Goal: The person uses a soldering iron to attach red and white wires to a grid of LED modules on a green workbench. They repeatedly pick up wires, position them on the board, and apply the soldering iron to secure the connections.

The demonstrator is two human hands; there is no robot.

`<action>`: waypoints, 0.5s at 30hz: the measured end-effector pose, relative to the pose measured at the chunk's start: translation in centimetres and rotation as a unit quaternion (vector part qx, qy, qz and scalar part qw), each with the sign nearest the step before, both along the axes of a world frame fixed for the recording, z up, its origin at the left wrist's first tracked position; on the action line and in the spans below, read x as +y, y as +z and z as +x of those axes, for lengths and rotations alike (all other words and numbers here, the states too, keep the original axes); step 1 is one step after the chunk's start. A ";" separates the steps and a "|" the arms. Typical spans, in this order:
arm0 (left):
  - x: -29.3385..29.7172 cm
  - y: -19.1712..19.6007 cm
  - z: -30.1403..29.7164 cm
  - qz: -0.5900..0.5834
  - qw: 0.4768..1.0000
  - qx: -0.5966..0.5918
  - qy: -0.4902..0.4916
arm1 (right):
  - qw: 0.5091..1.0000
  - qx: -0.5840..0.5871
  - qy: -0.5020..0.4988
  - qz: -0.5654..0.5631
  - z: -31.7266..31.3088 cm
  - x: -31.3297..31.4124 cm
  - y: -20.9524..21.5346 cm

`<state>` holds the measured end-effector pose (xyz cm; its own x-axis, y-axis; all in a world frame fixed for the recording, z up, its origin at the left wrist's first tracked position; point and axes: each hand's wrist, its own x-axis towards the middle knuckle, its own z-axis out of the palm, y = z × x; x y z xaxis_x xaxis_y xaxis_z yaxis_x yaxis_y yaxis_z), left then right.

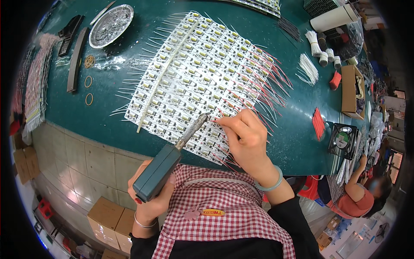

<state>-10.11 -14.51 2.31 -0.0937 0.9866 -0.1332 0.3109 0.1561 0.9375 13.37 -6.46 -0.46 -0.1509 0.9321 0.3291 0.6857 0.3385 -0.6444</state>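
Wire, thin and limp, sits pinched in our right hand near its end. Our left hand is wrapped shut around the iron, tip at the fragile boards.

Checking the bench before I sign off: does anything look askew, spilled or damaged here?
Nothing looks damaged or spilled. The panel of small circuit boards lies slanted across the green table, white and red wire leads fanning off its edges. A few rubber bands lie loose near the metal dish.
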 end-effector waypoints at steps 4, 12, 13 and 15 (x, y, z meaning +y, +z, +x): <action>0.4 0.1 0.1 0.008 1.000 0.009 -0.009 | 1.000 0.008 0.000 -0.011 -0.1 0.1 0.1; 0.3 -0.2 -0.1 0.021 0.999 0.022 -0.024 | 1.000 -0.010 -0.004 -0.008 -0.4 -0.1 0.1; 0.3 0.0 -0.1 0.021 0.999 0.026 -0.024 | 1.000 -0.012 -0.003 -0.003 -0.6 -0.1 0.1; 0.3 0.0 -0.1 0.024 0.999 0.037 -0.027 | 1.000 -0.015 -0.003 0.003 -0.7 -0.1 0.1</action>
